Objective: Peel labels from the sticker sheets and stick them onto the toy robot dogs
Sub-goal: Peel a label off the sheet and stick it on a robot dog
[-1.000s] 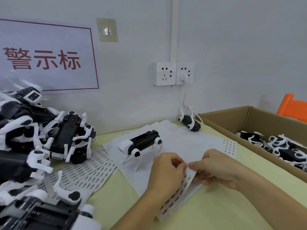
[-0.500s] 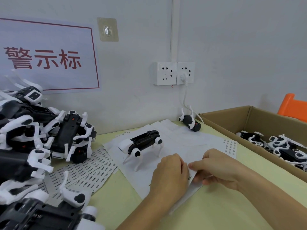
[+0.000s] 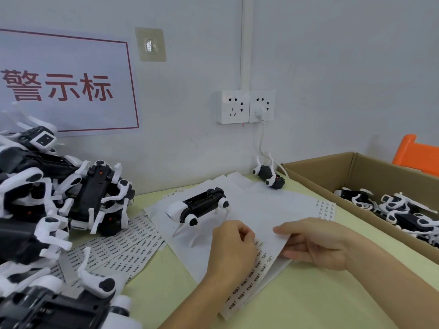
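Grip, left hand (image 3: 234, 251): we see fingers curled down onto the sticker sheet (image 3: 251, 279), fingertips hidden; we cannot tell if a label is pinched.
Grip, right hand (image 3: 316, 243): we see thumb on top and fingers under the edge of a white backing sheet (image 3: 268, 210), lifting it off the sticker sheet.
Sticker sheet: lies on the table (image 3: 308, 293), printed side up, partly under the backing sheet.
Spare label sheets (image 3: 123, 243): fanned on the table, left of the hands.
Standing toy dog (image 3: 198, 206): upright on the white paper, just beyond the left hand.
Dog pile (image 3: 47, 205): heaped at far left.
Cardboard box (image 3: 332, 167): right side, more dogs inside.
Upturned dog (image 3: 269, 175): near the wall, legs up.
Wall socket (image 3: 245, 106): one plug in.
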The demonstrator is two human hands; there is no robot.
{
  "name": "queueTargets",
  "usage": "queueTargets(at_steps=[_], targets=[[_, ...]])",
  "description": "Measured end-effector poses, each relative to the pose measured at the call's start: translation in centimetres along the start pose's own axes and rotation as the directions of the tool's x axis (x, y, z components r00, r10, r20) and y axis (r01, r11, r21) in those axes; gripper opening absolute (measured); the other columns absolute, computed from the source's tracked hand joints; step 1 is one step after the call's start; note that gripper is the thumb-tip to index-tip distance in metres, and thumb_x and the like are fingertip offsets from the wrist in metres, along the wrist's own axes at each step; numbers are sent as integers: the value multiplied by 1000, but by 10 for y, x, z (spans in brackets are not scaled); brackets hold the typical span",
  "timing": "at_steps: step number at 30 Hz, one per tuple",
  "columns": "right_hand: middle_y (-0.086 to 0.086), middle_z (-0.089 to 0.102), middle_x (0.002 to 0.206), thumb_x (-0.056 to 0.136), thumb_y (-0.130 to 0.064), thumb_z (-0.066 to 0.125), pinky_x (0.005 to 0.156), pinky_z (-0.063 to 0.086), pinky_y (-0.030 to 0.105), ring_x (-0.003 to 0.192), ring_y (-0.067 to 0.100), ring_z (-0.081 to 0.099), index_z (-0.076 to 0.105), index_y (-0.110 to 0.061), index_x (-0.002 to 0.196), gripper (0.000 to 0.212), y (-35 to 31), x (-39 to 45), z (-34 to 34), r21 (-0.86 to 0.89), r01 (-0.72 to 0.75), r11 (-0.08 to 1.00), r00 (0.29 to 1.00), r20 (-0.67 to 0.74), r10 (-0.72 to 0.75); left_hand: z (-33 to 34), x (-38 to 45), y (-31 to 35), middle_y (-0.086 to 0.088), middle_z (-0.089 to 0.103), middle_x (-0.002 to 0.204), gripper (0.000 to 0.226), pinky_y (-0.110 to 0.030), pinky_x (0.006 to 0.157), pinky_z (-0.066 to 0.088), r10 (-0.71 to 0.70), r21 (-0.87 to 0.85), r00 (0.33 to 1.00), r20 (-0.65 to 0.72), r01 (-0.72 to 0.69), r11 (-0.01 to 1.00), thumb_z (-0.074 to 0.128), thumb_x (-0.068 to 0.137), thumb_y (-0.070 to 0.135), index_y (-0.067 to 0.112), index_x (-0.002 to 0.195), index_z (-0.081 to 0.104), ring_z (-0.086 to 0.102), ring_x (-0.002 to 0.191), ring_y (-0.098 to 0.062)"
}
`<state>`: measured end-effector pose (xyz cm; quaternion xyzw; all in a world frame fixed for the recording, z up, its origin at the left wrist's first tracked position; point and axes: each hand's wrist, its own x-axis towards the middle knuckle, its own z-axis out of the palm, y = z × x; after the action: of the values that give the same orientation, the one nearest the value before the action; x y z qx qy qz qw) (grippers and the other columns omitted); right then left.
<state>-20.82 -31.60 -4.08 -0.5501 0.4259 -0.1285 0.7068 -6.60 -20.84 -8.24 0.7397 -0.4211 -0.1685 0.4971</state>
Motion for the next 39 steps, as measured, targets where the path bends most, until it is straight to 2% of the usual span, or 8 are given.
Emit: queueTargets(at_steps=[4, 8, 15, 23, 29, 34, 37, 39], targets=[[19, 76, 98, 85, -5, 74, 51, 56, 24, 69, 21, 74, 72, 1, 101, 18, 4, 1, 9, -39, -4, 999, 1000, 11, 5, -1, -2, 2, 4, 67, 83, 23, -9, 50, 41, 8, -2, 999, -36, -8, 1000, 59, 95, 16, 24, 75, 67, 61, 61, 4], [16, 77, 90, 85, 2, 70, 48, 51, 23, 63, 19, 69, 71, 0, 94, 9, 6, 2, 15, -42, 75, 996, 997, -12, -75, -2, -5, 8, 7, 68, 67, 24, -15, 51, 44, 49, -20, 998, -50, -50, 999, 58, 91, 18, 21, 70, 69, 63, 65, -3], [15, 71, 83, 87, 1, 68, 52, 45, 23, 65, 18, 61, 72, -2, 86, 5, 7, 1, 20, -89, 182, 979, 983, 18, -181, -6, -6, 16, 12, 67, 70, 12, -17, 58, 51, 198, 184, 980, -13, -193, 964, 63, 86, 27, 25, 77, 69, 63, 70, -2], [20, 69, 83, 86, 2, 70, 54, 48, 24, 69, 23, 60, 66, 20, 97, 21, 8, 3, 21, -164, 217, 962, 971, -66, -230, -5, -8, 22, 5, 66, 90, 11, -34, 77, 55, 182, 285, 983, 8, -177, 942, 60, 92, 24, 21, 87, 69, 62, 87, -14], [37, 68, 98, 86, 4, 68, 70, 46, 36, 76, 31, 62, 62, 26, 96, 25, 10, 3, 22, -232, 235, 944, 961, -92, -261, -4, -12, 24, 1, 66, 92, 17, -38, 78, 55, 185, 348, 983, 17, -179, 920, 54, 96, 23, 16, 92, 68, 62, 88, -19], [30, 65, 84, 87, -1, 69, 69, 42, 36, 73, 30, 58, 56, 29, 92, 32, 11, 3, 24, -270, 235, 934, 958, -96, -269, -3, -15, 26, -2, 60, 93, 20, -40, 75, 53, 185, 386, 983, 8, -174, 906, 49, 97, 26, 13, 92, 63, 58, 89, -23], [37, 62, 82, 87, -5, 70, 72, 38, 38, 72, 29, 54, 61, 21, 81, 28, 9, 0, 26, -294, 234, 927, 959, -87, -269, -2, -16, 26, -4, 58, 94, 19, -39, 74, 50, 178, 446, 984, 13, -165, 880, 46, 98, 24, 12, 92, 60, 54, 91, -23], [23, 57, 73, 86, -6, 71, 71, 37, 37, 68, 27, 52, 62, 9, 73, 22, 9, -1, 27, -307, 237, 922, 958, -82, -273, -1, -17, 27, -3, 55, 91, 18, -33, 66, 45, 172, 493, 985, 23, -161, 855, 44, 98, 21, 14, 86, 54, 52, 90, -24]])
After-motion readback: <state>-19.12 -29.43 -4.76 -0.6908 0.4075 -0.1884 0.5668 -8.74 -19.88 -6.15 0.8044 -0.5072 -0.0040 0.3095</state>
